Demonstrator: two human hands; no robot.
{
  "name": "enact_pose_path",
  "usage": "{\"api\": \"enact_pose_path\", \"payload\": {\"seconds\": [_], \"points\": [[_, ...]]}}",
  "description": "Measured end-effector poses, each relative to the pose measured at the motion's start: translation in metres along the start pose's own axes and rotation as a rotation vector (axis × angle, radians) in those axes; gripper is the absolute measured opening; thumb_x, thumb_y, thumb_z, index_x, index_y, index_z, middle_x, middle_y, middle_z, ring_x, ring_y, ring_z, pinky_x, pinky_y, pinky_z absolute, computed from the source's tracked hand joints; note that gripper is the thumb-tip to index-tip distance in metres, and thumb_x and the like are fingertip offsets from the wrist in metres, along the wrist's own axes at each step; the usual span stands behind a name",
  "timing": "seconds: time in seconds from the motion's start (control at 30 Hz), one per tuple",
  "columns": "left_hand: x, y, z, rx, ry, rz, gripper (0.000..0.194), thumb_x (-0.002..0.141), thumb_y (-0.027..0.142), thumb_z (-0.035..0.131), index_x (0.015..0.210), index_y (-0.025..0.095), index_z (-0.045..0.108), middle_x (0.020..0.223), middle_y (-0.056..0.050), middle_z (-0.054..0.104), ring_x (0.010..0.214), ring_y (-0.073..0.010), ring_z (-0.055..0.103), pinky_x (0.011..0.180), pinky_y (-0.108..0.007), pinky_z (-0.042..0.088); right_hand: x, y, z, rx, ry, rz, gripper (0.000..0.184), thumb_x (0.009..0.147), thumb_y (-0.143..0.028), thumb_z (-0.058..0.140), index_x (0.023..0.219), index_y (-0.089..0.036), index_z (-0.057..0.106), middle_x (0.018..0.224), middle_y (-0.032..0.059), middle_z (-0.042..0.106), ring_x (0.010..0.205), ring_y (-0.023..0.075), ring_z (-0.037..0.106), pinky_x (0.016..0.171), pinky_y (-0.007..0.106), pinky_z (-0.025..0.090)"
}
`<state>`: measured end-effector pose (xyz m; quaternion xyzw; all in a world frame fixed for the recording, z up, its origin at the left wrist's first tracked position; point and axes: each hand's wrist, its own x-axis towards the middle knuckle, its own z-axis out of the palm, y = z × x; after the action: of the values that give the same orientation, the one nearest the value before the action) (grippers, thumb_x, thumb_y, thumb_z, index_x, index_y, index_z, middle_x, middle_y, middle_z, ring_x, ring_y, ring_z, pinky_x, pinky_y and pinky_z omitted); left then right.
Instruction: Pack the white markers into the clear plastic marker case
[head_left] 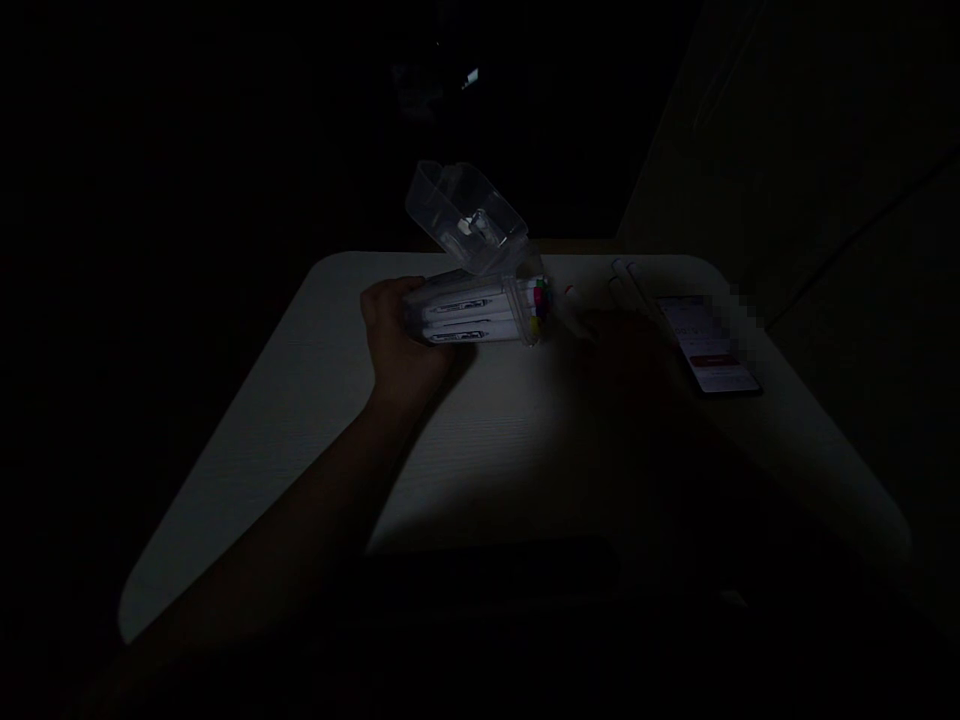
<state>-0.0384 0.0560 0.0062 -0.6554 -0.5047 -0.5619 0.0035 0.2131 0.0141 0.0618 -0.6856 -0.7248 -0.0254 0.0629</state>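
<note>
A: Head view, entry one. Very dark frame. Left hand [397, 335] lies on the pale surface [300, 420], its grip wrapped around the closed end of a clear plastic marker case [480, 315]. The case lies on its side near the far middle of the surface, its open mouth pointing right.

B: Lid?

A: The hinged lid [465, 215] stands flipped up above the case, and looks attached along the upper edge. White marker barrels are packed inside; coloured caps [538, 300] show at the mouth.

B: Right hand?

A: Only a dim shape [622, 345] just right of the mouth, lost in shadow. I cannot tell whether its grip is apart or together, or whether it touches anything.

B: Handling notes?

A: Judgement only: thin rigid plastic, light even when full, smooth and likely slippery. The hinge looks like the weak point, so hold the body, not the lid. Lying sideways, markers could slide out.

B: Nearby?

A: A phone [709, 350] with a lit screen to the right; a couple of pale pens [626, 275] beyond.
</note>
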Motion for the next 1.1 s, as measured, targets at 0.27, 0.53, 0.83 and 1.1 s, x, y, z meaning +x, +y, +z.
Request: {"api": "enact_pose_path", "payload": {"seconds": [0.27, 0.53, 0.83, 1.1], "points": [[-0.001, -0.002, 0.001, -0.006, -0.019, -0.035, 0.068, 0.055, 0.016, 0.084, 0.115, 0.022, 0.052, 0.119, -0.009, 0.053, 0.117, -0.0301, 0.057, 0.100, -0.050, 0.051, 0.012, 0.024, 0.025, 0.416, 0.425, -0.103, 0.044, 0.088, -0.028, 0.052, 0.129, -0.019, 0.065, 0.125, 0.0137, 0.070, 0.114, 0.0298, 0.065, 0.099, 0.049, 0.054], [0.000, -0.002, 0.000, -0.002, -0.023, -0.063, 0.071, 0.055, 0.013, 0.085, 0.117, 0.023, 0.052, 0.116, -0.009, 0.052, 0.119, -0.0331, 0.056, 0.104, -0.055, 0.050, 0.017, 0.032, 0.032, 0.608, 0.522, -0.089, 0.039, 0.073, -0.020, 0.061, 0.110, -0.020, 0.070, 0.113, 0.0100, 0.071, 0.103, 0.0272, 0.068, 0.093, 0.048, 0.057], [0.000, 0.000, -0.001, -0.010, -0.021, -0.068, 0.069, 0.055, 0.011, 0.085, 0.114, 0.024, 0.052, 0.120, -0.009, 0.054, 0.121, -0.0315, 0.056, 0.105, -0.054, 0.050, 0.012, 0.023, 0.029, 0.710, 0.672, -0.041, 0.018, 0.076, -0.019, 0.058, 0.091, -0.023, 0.067, 0.096, 0.0046, 0.072, 0.092, 0.0215, 0.068, 0.085, 0.041, 0.058], [-0.001, 0.003, -0.001, 0.040, -0.024, -0.078, 0.071, 0.055, 0.012, 0.083, 0.118, 0.024, 0.052, 0.121, -0.009, 0.053, 0.119, -0.0307, 0.057, 0.104, -0.051, 0.051, 0.019, 0.038, 0.035, 0.749, 0.877, -0.085, 0.023, 0.077, -0.021, 0.056, 0.097, -0.026, 0.067, 0.107, 0.0041, 0.068, 0.100, 0.0207, 0.067, 0.083, 0.039, 0.058]]}}
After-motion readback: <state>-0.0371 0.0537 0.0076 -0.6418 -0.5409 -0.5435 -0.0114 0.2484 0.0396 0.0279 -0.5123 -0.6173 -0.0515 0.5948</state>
